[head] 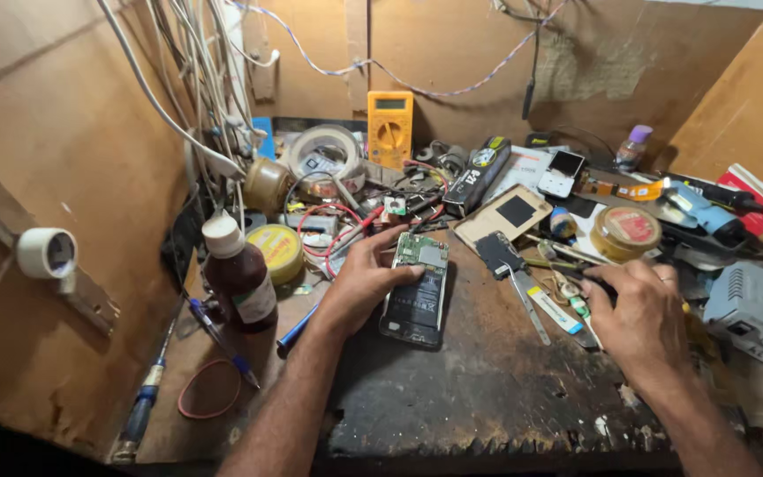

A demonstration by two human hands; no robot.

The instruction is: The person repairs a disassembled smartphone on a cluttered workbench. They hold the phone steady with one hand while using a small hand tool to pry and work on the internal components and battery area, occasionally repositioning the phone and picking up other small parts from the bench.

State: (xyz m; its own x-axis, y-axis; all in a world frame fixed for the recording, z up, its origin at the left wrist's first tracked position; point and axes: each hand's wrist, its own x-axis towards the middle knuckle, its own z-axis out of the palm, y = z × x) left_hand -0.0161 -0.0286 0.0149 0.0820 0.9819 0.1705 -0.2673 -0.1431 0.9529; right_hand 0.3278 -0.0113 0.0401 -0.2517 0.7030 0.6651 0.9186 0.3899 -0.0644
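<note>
- Head view: one opened phone [417, 296] lies with its back cover off near the middle of the dark, scarred surface [487, 389], its green circuit board and black battery showing.
- One left hand [364, 281] rests on the phone's left edge, fingers curled over the top of the board and thumb along the side, pinning it flat; the forearm runs in from the lower middle.
- One right hand [642, 309] sits well apart to the right, knuckles up, fingers closed down among the loose tools [549, 305]; whether it grips one I cannot tell.
- One yellow multimeter [390, 128] leans on the back wall.
- One brown bottle [238, 274] with a white cap stands left of the phone.
- Two round tins: one yellow [277, 252], one red-lidded [626, 231].
- One red rubber band [210, 389] lies at the lower left.
</note>
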